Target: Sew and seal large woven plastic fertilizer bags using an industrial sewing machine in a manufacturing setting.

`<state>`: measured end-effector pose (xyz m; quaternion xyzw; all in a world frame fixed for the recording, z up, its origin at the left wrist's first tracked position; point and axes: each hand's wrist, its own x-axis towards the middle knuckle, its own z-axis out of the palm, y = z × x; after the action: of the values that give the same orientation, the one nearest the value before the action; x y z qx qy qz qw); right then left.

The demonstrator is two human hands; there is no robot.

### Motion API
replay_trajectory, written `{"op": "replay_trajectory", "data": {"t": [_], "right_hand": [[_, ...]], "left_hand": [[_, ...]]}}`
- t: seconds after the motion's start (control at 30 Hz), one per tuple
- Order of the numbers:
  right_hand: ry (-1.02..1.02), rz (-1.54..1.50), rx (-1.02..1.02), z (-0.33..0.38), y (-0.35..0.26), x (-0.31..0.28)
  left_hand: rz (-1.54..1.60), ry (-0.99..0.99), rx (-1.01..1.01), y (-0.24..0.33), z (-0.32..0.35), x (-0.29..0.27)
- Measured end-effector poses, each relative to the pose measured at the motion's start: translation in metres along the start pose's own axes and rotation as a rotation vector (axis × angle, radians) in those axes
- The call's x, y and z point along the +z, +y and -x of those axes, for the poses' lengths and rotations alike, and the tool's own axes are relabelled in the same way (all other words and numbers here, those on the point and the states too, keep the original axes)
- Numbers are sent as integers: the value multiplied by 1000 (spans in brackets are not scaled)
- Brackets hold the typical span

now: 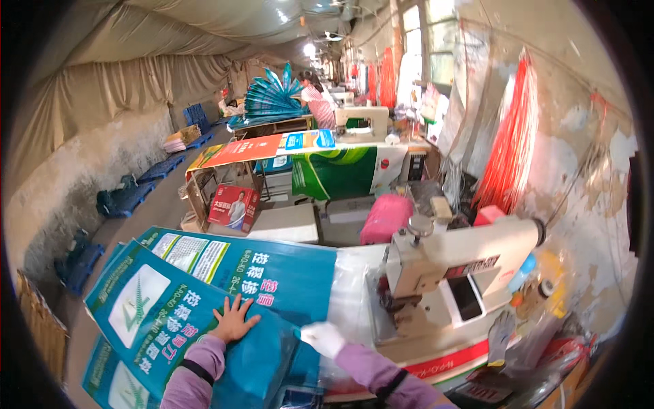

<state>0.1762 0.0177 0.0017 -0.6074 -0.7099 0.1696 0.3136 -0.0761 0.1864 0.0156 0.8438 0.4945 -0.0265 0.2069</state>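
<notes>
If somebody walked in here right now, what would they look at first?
Probably the big teal printed bags fanned out in a stack at the lower left, where the bare left hand presses flat on top. The right hand, in a white glove, holds a bag's edge beside the cream sewing machine on the right. Behind it, bright red strips hang down the wall.

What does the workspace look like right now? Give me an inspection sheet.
Surface: sewing table, mostly covered by clear plastic sheet.
Job's things: stack of teal printed bags, fanned out; white sewing machine to the right of it.
Clutter: grey gloves, bottles and small items beside the machine.
Grippers: left hand bare, flat on top bag; right hand in white glove at the bag's edge.
Cables: nothing seen.
Surroundings: more bag stacks, another sewing machine, red cord bundles on wall, blue pallets.
</notes>
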Motion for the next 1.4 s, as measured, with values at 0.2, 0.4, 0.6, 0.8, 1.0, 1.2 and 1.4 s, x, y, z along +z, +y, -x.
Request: {"op": "replay_trajectory", "data": {"t": [0.2, 0.4, 0.6, 0.8, 1.0, 1.2, 1.4], "right_hand": [[313, -143, -253, -23, -26, -27], [-12, 378, -216, -4, -2, 31], [-13, -426, 144, 5, 42, 50], [-95, -618, 290, 3, -22, 60], [10, -330, -243, 41, -110, 114], [-402, -47, -247, 106, -132, 238], [-188, -111, -124, 124, -35, 295]], "left_hand": [[62, 349, 327, 27, 26, 32], [-52, 859, 58, -13, 241, 68], [2000, 505, -822, -34, 382, 232], [1466, 1064, -1012, -62, 316, 300], [1104, 1535, -814, -84, 492, 234], [1387, 1392, -1129, -14, 602, 269], [1033, 1461, -1238, -10, 556, 348]]}}
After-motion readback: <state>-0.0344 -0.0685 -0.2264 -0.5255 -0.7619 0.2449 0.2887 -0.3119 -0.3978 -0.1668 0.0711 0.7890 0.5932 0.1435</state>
